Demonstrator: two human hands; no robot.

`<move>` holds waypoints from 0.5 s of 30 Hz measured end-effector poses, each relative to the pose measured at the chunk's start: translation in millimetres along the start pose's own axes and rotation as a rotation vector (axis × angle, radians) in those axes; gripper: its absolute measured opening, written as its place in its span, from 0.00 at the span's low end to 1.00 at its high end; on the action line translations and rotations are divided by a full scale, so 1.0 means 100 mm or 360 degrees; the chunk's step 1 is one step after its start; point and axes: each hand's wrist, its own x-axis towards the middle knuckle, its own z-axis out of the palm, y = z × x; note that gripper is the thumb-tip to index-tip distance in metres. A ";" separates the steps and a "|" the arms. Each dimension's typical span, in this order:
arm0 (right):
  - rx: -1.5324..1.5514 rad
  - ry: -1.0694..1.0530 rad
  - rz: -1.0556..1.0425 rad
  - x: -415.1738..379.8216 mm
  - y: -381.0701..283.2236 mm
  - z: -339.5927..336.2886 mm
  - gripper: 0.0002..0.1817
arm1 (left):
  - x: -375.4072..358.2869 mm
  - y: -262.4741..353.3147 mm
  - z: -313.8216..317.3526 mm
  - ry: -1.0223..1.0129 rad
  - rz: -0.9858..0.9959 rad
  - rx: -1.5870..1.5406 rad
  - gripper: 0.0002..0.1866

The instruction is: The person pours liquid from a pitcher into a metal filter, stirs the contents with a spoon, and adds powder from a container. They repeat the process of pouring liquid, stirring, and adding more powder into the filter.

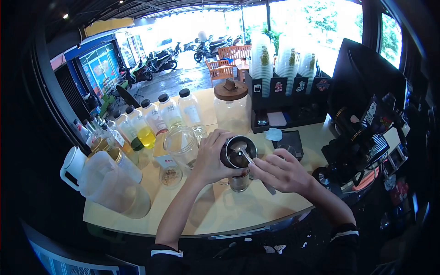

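Note:
My left hand (211, 158) is wrapped round the side of a steel cup (254, 145), holding it tilted so its mouth faces me. Between the fingers of my right hand (283, 172) is a spoon (248, 157), its bowl end inside the cup. What lies in the cup looks dark and I cannot make it out. Just below the cup stands a glass mug (239, 184), partly hidden by it. A clear open jar (179, 143) is to the left of my left hand. Near it sits a small container with brown bits (171, 176).
Several black-capped bottles (168, 112) line the counter's far left. A large frosted pitcher (114, 183) stands at front left. Behind the cup is a wooden-lidded jar (232, 110). Stacked plastic cups (286, 66) fill a black rack. Dark coffee equipment (350, 151) occupies the right.

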 end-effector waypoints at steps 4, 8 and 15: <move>0.0080 -0.0020 0.0045 -0.03 -0.01 0.02 0.20 | 0.00 0.02 0.00 0.0063 -0.0004 0.0112 0.42; -0.0037 0.0069 0.0059 0.04 0.02 0.01 0.19 | -0.01 0.06 0.03 0.0065 0.0015 0.0102 0.42; -0.0013 0.0047 0.0078 -0.03 0.03 -0.03 0.18 | -0.01 0.09 0.06 0.0091 0.0029 0.0078 0.44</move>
